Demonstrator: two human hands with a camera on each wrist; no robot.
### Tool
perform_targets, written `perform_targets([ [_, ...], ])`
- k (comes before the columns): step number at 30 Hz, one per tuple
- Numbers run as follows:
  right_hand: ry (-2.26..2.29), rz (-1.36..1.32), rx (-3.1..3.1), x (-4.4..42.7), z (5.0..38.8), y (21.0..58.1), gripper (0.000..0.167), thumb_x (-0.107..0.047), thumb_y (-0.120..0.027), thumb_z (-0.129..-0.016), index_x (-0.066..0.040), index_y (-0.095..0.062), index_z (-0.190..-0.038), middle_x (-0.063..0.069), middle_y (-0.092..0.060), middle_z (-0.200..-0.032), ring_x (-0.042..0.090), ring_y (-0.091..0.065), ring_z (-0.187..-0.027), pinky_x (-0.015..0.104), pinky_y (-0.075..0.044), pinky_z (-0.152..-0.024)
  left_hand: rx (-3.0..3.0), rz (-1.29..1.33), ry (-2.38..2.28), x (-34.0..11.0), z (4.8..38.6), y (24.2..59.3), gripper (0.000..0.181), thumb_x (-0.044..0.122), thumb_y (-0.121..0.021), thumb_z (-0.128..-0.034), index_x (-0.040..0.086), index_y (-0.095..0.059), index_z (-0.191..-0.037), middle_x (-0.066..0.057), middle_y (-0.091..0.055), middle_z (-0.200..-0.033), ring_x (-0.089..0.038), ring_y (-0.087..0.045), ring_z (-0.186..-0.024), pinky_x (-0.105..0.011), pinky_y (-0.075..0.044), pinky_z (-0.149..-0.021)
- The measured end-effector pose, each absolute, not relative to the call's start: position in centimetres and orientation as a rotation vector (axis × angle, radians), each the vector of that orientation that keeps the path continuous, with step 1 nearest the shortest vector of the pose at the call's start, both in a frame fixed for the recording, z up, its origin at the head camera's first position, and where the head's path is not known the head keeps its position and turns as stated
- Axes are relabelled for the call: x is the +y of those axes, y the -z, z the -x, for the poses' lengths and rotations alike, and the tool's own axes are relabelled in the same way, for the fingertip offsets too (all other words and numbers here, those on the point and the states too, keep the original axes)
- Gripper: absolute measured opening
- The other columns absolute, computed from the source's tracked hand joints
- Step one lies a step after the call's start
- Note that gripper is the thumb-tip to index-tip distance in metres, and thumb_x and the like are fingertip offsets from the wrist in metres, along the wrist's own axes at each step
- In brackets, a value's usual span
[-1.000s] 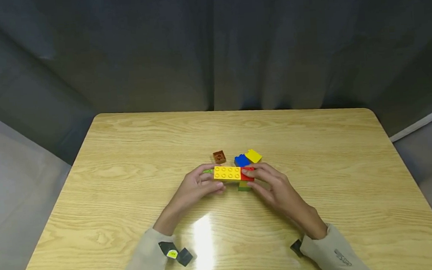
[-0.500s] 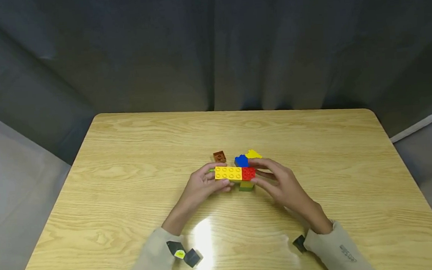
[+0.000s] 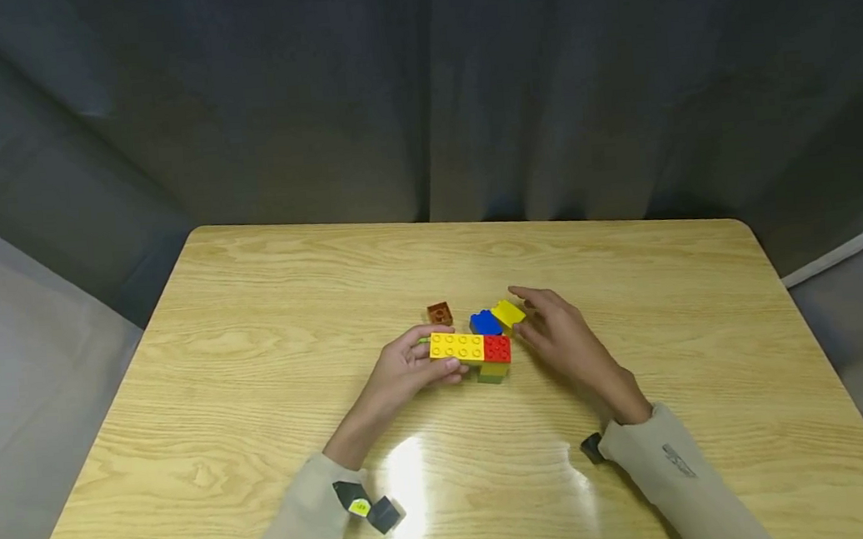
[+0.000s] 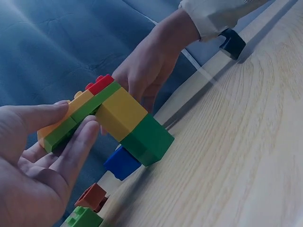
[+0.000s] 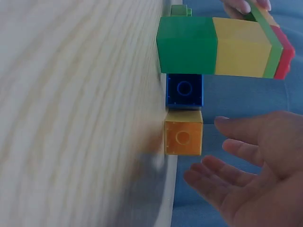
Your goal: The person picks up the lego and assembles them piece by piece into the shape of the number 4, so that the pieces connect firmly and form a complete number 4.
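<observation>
My left hand (image 3: 397, 372) pinches one end of a toy brick build between thumb and fingers. On top of this build are a yellow brick (image 3: 457, 346) and a red brick (image 3: 497, 349), over a light green layer (image 4: 80, 115). Under its right end, a yellow block (image 4: 122, 113) and a dark green block (image 4: 147, 140) form a leg; whether it touches the table is unclear. My right hand (image 3: 567, 339), fingers spread and holding nothing, is beside a loose yellow brick (image 5: 183, 137). A blue brick (image 3: 485, 323) lies against that yellow one.
A brown brick (image 3: 439, 313) lies hollow side up behind the build. Near it, a light green brick (image 4: 85, 217) is mostly hidden by my left hand in the head view. The wooden table (image 3: 291, 296) ends at a dark curtain (image 3: 300, 103).
My right hand has let go of the red brick and moved right and away from me, to the loose yellow brick. The left hand has shifted slightly right, still holding the build.
</observation>
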State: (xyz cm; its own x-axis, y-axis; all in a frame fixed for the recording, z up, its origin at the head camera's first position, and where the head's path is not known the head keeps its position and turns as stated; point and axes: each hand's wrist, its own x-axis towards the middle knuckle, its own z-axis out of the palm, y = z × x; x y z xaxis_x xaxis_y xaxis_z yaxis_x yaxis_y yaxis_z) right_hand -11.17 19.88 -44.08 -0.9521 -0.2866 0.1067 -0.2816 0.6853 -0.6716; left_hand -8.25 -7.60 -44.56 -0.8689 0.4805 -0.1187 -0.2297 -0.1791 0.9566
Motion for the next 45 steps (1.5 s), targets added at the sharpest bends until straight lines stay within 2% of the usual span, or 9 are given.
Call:
perform_targets([
  [5,1.069,0.493,2.845,19.3,11.8,44.7,0.065,0.002,-0.071,-0.095,-0.001,-0.046,-0.155,0.025,-0.054,-0.146,0.038,-0.057,-0.122,0.055,-0.052,-0.102,1.632,-0.294,-2.096,-7.7,8.2,44.5,0.052,-0.003,-0.065,-0.0999,-0.007,-0.045,-0.148,-0.026,-0.065,-0.129,-0.031,-0.073,-0.104,-0.045,-0.059,-0.094],
  [15,1.017,0.364,2.871,18.9,12.0,44.8,0.052,0.000,-0.071,-0.095,0.001,-0.057,-0.145,0.024,-0.062,-0.133,0.033,-0.062,-0.103,0.049,-0.057,-0.091,1.627,-0.294,-2.087,-7.7,8.3,44.7,0.053,-0.002,-0.065,-0.1006,-0.008,-0.043,-0.148,-0.025,-0.065,-0.130,-0.030,-0.073,-0.105,-0.045,-0.058,-0.095],
  [23,1.306,0.263,2.812,19.7,11.2,43.2,0.051,0.004,-0.069,-0.096,0.001,-0.054,-0.144,0.025,-0.058,-0.140,0.042,-0.061,-0.122,0.053,-0.056,-0.099,1.636,-0.286,-2.078,-7.6,8.5,44.6,0.053,-0.002,-0.065,-0.1004,-0.008,-0.043,-0.148,-0.025,-0.064,-0.131,-0.033,-0.072,-0.107,-0.046,-0.058,-0.095],
  [27,1.477,0.236,2.742,19.8,10.7,42.2,0.051,0.002,-0.070,-0.097,-0.003,-0.054,-0.145,0.021,-0.058,-0.142,0.040,-0.060,-0.125,0.047,-0.056,-0.098,1.629,-0.289,-2.086,-7.6,8.5,44.5,0.052,-0.003,-0.064,-0.1004,-0.008,-0.043,-0.148,-0.025,-0.064,-0.130,-0.035,-0.072,-0.108,-0.043,-0.059,-0.094],
  [29,1.547,0.226,2.702,19.8,10.4,41.8,0.051,0.001,-0.071,-0.098,-0.004,-0.053,-0.145,0.019,-0.057,-0.144,0.039,-0.060,-0.125,0.039,-0.057,-0.097,1.625,-0.293,-2.094,-7.6,8.6,44.5,0.052,-0.004,-0.064,-0.1003,-0.009,-0.043,-0.148,-0.026,-0.064,-0.130,-0.037,-0.071,-0.108,-0.042,-0.059,-0.094],
  [32,1.661,0.248,2.628,19.7,10.1,41.4,0.051,0.000,-0.070,-0.098,-0.003,-0.052,-0.146,0.018,-0.055,-0.146,0.037,-0.060,-0.125,0.025,-0.056,-0.096,1.626,-0.295,-2.101,-7.6,8.6,44.5,0.053,-0.004,-0.065,-0.0998,-0.009,-0.042,-0.148,-0.027,-0.064,-0.129,-0.043,-0.070,-0.110,-0.042,-0.060,-0.092],
  [35,1.795,0.297,2.534,19.6,9.8,41.3,0.051,0.002,-0.067,-0.098,0.000,-0.048,-0.145,0.018,-0.052,-0.145,0.035,-0.059,-0.123,0.017,-0.054,-0.094,1.626,-0.295,-2.103,-7.6,8.6,44.6,0.053,-0.004,-0.065,-0.0998,-0.010,-0.043,-0.147,-0.026,-0.065,-0.128,-0.047,-0.068,-0.110,-0.043,-0.060,-0.092],
  [40,2.019,0.478,2.320,19.3,8.8,41.4,0.053,0.013,-0.062,-0.096,0.005,-0.039,-0.144,0.021,-0.045,-0.142,0.024,-0.059,-0.120,0.022,-0.055,-0.096,1.625,-0.309,-2.100,-7.5,8.6,44.7,0.052,-0.003,-0.064,-0.1004,-0.010,-0.042,-0.147,-0.026,-0.065,-0.127,-0.050,-0.067,-0.112,-0.046,-0.059,-0.094],
  [45,2.041,0.665,2.278,18.9,7.9,42.1,0.060,0.019,-0.062,-0.094,0.006,-0.042,-0.149,0.028,-0.043,-0.146,0.017,-0.058,-0.123,0.024,-0.053,-0.101,1.618,-0.302,-2.099,-7.5,8.6,44.7,0.052,-0.003,-0.064,-0.1010,-0.009,-0.042,-0.148,-0.025,-0.065,-0.128,-0.041,-0.070,-0.109,-0.044,-0.059,-0.094],
])
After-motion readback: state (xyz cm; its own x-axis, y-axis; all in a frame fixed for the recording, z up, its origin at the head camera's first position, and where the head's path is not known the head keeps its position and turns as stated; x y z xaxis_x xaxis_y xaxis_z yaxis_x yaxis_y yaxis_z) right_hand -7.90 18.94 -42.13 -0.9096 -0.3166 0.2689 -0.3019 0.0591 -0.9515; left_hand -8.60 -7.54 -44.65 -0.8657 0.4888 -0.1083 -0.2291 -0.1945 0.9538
